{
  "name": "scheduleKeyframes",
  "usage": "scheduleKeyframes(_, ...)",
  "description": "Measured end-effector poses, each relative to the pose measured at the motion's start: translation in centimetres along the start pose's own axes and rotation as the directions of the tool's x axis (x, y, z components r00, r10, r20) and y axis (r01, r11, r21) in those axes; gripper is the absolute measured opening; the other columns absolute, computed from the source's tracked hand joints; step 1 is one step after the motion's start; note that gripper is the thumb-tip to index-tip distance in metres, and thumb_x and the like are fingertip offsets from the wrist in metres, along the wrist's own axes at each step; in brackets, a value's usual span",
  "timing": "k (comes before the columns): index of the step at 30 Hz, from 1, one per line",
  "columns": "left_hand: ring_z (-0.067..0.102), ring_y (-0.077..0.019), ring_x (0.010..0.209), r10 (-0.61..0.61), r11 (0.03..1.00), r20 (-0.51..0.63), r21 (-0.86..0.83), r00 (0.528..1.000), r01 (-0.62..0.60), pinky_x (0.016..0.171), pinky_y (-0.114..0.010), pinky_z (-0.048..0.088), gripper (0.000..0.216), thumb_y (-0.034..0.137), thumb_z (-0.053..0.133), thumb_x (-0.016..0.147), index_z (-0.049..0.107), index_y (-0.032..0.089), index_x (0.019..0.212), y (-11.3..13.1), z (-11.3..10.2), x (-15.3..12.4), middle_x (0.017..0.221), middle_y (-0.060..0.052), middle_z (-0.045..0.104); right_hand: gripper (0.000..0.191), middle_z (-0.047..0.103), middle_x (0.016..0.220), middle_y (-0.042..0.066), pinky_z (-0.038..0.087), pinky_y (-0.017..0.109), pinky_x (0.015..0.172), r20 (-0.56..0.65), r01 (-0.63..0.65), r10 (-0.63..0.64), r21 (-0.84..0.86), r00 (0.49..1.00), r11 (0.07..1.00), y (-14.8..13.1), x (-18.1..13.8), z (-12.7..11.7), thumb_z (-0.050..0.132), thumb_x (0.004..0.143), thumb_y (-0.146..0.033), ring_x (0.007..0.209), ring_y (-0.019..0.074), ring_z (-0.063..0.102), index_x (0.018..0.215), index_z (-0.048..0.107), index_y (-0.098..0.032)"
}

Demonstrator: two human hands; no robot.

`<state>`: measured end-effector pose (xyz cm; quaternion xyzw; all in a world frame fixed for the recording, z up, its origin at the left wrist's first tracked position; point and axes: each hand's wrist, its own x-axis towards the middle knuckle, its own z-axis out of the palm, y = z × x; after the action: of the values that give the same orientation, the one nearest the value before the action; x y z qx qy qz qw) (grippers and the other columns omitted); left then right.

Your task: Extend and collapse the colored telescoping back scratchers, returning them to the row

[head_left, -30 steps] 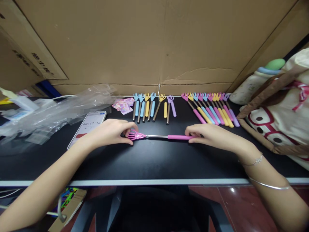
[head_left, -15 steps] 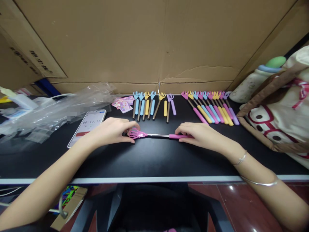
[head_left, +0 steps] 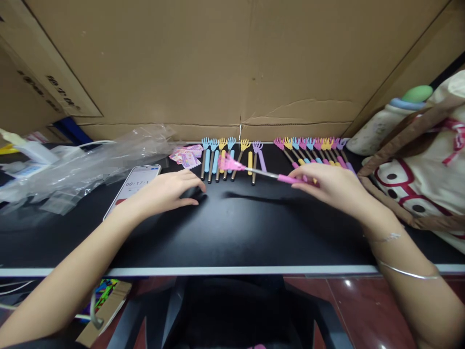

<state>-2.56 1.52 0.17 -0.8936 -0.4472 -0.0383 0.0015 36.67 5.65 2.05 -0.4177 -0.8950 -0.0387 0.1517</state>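
My right hand (head_left: 323, 184) grips a pink back scratcher (head_left: 288, 179) by its handle, raised above the black table. Its claw end points left and is blurred; its shadow falls below. My left hand (head_left: 178, 189) rests over the table by the phone, thumb and fingers apart with nothing between them. Behind the hands lie several metal rods with claw heads, among them a yellow one (head_left: 244, 144) and a purple one (head_left: 257, 145). Loose handle sleeves lie beside them, such as a purple sleeve (head_left: 262, 161). At the right, a row of back scratchers with handles (head_left: 310, 144) is partly covered by my right hand.
A phone (head_left: 119, 196) showing a timer lies left, beside clear plastic bags (head_left: 90, 165). Small printed cards (head_left: 189, 157) sit at the back. On the right stand a bottle (head_left: 378, 123) and a cloth bag (head_left: 436, 165). A cardboard wall (head_left: 181, 63) closes the back.
The left hand has let go of the pink claw head. My right hand has lifted the back scratcher off the table and moved it right and back.
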Motion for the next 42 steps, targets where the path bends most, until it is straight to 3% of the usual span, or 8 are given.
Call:
scheduleKeyframes(6,0.062,-0.0196,0.099,-0.015,0.999,0.055,-0.03,0.998,0.017,0.084,-0.029,0.047,0.023,0.038,0.049,0.096,0.062,0.025,0.11,0.6,-0.2,0.0,0.11,-0.003,0.066,0.041,0.07,0.084,0.007,0.04,0.028,0.064,-0.082,-0.285,0.291,0.078,0.953,0.955,2.1,0.4,-1.8,0.047,0.09,-0.058,0.07,0.0193,0.061,0.099,0.063,-0.021)
scheduleKeyframes(9,0.063,-0.0202,0.099,-0.009,0.999,0.043,-0.042,0.999,0.011,0.087,-0.031,0.046,0.025,0.039,0.046,0.097,0.064,0.025,0.107,0.7,-0.4,-0.1,0.107,-0.003,0.067,0.034,0.069,0.078,0.006,0.036,0.027,0.061,-0.043,-0.441,0.44,-0.028,0.897,0.897,1.9,1.4,-1.9,0.045,0.091,-0.052,0.069,0.0192,0.061,0.098,0.057,-0.021)
scheduleKeyframes(12,0.063,-0.0212,0.098,0.005,0.999,0.032,-0.041,0.999,-0.004,0.088,-0.032,0.046,0.026,0.039,0.047,0.096,0.066,0.025,0.105,0.7,-0.4,-0.2,0.105,-0.004,0.068,0.032,0.069,0.076,0.005,0.032,0.027,0.058,-0.046,-0.509,0.509,-0.165,0.86,0.845,1.6,2.7,-1.3,0.041,0.095,-0.051,0.07,0.0198,0.061,0.099,0.054,-0.022)
scheduleKeyframes(20,0.065,-0.0226,0.098,-0.026,0.999,0.041,-0.044,0.999,0.028,0.085,-0.033,0.048,0.024,0.035,0.049,0.096,0.065,0.023,0.109,1.0,-0.5,-0.2,0.107,-0.005,0.069,0.047,0.071,0.08,0.012,0.027,0.03,0.055,-0.035,-0.47,0.504,-0.423,0.863,0.775,2.7,4.2,1.1,0.032,0.096,-0.057,0.068,0.0258,0.063,0.103,0.06,-0.02)
scheduleKeyframes(25,0.065,-0.0224,0.097,-0.042,0.999,0.043,-0.031,0.998,0.043,0.086,-0.033,0.048,0.025,0.036,0.047,0.097,0.064,0.024,0.112,1.2,-0.5,-0.2,0.108,-0.005,0.069,0.048,0.071,0.077,0.012,0.032,0.032,0.058,-0.011,-0.472,0.512,-0.406,0.859,0.783,2.5,3.3,2.3,0.033,0.095,-0.056,0.069,0.027,0.064,0.104,0.062,-0.019)
scheduleKeyframes(31,0.065,-0.0227,0.103,-0.077,0.996,0.056,-0.043,0.995,0.079,0.088,-0.035,0.048,0.031,0.035,0.038,0.1,0.058,0.024,0.121,1.3,-0.5,-0.1,0.114,-0.005,0.069,0.038,0.073,0.085,0.012,0.03,0.031,0.057,0.012,-0.431,0.501,-0.489,0.866,0.758,0.9,3.0,3.0,0.04,0.092,-0.041,0.073,0.0275,0.066,0.116,0.06,-0.019)
scheduleKeyframes(36,0.065,-0.0226,0.1,-0.038,0.999,0.079,-0.012,0.996,0.04,0.086,-0.033,0.048,0.028,0.037,0.042,0.098,0.061,0.025,0.115,1.2,-0.3,-0.1,0.112,-0.004,0.069,0.037,0.069,0.093,0.014,0.026,0.031,0.056,-0.031,-0.384,0.417,-0.457,0.908,0.802,0.5,3.0,3.3,0.04,0.092,-0.041,0.079,0.026,0.063,0.112,0.062,-0.019)
scheduleKeyframes(42,0.065,-0.0217,0.099,-0.01,1.0,0.049,-0.019,0.999,0.01,0.084,-0.031,0.049,0.027,0.037,0.043,0.098,0.061,0.025,0.114,0.9,0.1,-0.2,0.112,-0.004,0.067,0.034,0.065,0.089,0.012,0.023,0.03,0.054,-0.053,-0.328,0.335,-0.398,0.941,0.857,0.9,2.7,4.1,0.042,0.091,-0.038,0.075,0.0226,0.058,0.106,0.064,-0.019)
